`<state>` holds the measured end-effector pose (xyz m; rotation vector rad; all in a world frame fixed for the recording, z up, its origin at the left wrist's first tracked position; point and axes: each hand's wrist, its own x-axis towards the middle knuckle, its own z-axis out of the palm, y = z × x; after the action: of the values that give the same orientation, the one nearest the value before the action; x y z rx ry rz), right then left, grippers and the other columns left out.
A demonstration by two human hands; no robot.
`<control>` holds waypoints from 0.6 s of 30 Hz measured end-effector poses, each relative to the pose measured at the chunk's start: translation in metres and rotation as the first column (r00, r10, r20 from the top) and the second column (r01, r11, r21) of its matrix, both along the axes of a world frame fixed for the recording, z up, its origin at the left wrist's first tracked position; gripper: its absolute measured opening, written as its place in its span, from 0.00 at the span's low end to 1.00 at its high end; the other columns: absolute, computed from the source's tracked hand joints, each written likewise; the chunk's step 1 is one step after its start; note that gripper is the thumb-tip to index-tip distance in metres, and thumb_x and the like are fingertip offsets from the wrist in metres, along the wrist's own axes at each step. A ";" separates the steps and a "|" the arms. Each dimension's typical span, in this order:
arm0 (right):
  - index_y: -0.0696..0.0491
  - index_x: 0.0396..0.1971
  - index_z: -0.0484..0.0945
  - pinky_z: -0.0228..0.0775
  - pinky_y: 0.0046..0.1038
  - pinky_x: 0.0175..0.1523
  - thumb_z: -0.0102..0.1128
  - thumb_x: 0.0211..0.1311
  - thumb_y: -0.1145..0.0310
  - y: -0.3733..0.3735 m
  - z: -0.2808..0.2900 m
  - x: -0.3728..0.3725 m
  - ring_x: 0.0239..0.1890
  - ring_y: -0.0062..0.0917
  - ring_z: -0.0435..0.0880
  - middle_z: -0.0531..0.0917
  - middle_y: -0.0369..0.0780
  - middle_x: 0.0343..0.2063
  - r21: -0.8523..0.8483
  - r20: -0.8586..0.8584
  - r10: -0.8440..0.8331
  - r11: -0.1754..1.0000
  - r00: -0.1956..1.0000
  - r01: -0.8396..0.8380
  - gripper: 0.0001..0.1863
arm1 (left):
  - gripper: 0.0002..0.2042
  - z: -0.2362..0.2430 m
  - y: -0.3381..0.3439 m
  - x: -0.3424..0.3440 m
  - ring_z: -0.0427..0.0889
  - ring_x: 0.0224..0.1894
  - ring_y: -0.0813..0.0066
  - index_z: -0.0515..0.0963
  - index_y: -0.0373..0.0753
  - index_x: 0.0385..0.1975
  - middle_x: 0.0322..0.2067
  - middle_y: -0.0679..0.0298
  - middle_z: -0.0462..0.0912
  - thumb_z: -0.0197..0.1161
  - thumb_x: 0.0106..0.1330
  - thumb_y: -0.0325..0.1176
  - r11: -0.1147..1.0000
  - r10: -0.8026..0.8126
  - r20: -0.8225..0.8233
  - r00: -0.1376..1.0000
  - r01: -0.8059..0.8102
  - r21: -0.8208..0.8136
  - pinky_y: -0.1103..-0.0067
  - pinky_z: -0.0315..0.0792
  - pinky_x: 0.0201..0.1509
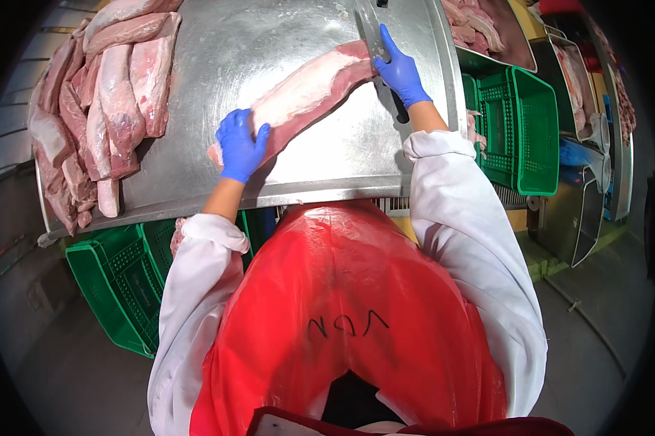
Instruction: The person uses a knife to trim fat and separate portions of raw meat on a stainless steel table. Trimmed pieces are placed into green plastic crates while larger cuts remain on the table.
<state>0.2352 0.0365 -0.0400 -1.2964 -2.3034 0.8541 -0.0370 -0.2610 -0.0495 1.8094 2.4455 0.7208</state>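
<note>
A long slab of pale pink meat [305, 91] with a white fat layer lies slantwise on the steel table. My left hand [241, 145], in a blue glove, grips its near left end, thumb and fingers on either side. At the slab's far right end, my blue-gloved right hand [402, 75] has its fingers stretched out, the thumb side touching the meat. A knife [366, 20] lies on the table by this hand; the hand hides its middle, and a dark handle shows below the wrist.
Several strips of meat [116, 94] are heaped at the table's left edge. Green crates [536, 131] stand to the right, with another crate [109, 291] below the table at left. A metal tub of meat [512, 33] sits at far right. The steel table [342, 163] has a raised front edge.
</note>
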 end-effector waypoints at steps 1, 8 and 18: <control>0.23 0.75 0.47 0.78 0.43 0.49 0.60 0.61 0.62 -0.003 0.000 -0.002 0.39 0.51 0.86 0.85 0.56 0.37 -0.021 0.036 -0.002 1.000 0.999 0.002 0.45 | 0.22 0.010 0.011 0.010 0.72 0.55 0.49 0.74 0.40 0.53 0.51 0.51 0.75 0.66 0.63 0.44 0.999 -0.036 0.019 0.999 0.035 0.017 0.60 0.65 0.59; 0.28 0.75 0.53 0.79 0.40 0.47 0.61 0.62 0.67 -0.075 -0.039 0.069 0.37 0.43 0.89 0.87 0.53 0.41 0.105 -0.115 0.119 0.989 0.986 -0.107 0.43 | 0.22 -0.001 0.037 0.007 0.73 0.53 0.51 0.75 0.41 0.53 0.50 0.53 0.75 0.65 0.63 0.44 0.995 -0.080 0.049 0.996 0.083 -0.049 0.59 0.66 0.56; 0.37 0.76 0.54 0.77 0.26 0.31 0.57 0.61 0.75 -0.088 0.003 0.000 0.24 0.20 0.82 0.84 0.39 0.27 -0.596 -0.223 -0.270 0.798 0.937 0.088 0.43 | 0.20 0.000 0.042 0.005 0.72 0.55 0.52 0.75 0.45 0.55 0.54 0.57 0.75 0.63 0.65 0.45 0.985 -0.129 0.010 0.992 0.130 -0.111 0.58 0.66 0.56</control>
<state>0.2348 -0.0514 -0.0371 -1.4601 -1.6970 1.6428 -0.0321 -0.2193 -0.0495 1.9018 2.2895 0.5654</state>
